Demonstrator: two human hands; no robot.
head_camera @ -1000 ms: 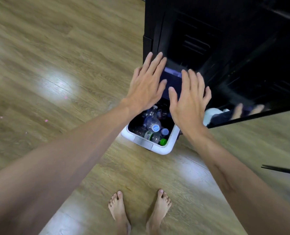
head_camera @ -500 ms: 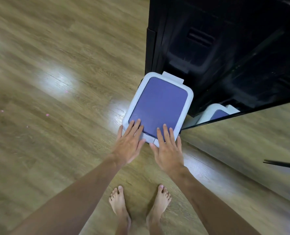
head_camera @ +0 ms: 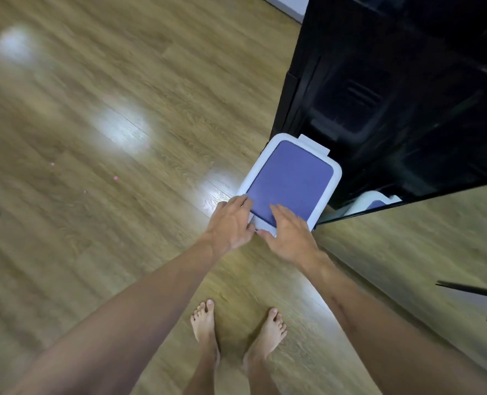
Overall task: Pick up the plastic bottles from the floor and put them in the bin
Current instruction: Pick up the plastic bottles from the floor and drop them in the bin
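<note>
I read this as the closing step: my left hand (head_camera: 232, 223) and right hand (head_camera: 287, 233) lie flat, fingers spread and holding nothing, on the near edge of the white plastic bin's purple lid (head_camera: 292, 182), which sits shut. The white plastic bin (head_camera: 337, 178) stands against the black glossy cabinet (head_camera: 393, 95). No plastic bottles show; any inside are hidden under that lid. Next I'd check the floor left of the bin, though blur hides small detail.

Bare, sleeveless forearms end in 2 ringless hands, left hand (head_camera: 232, 222) and right hand (head_camera: 289, 233); 2 bare feet (head_camera: 236, 327) at 6 o'clock.
</note>
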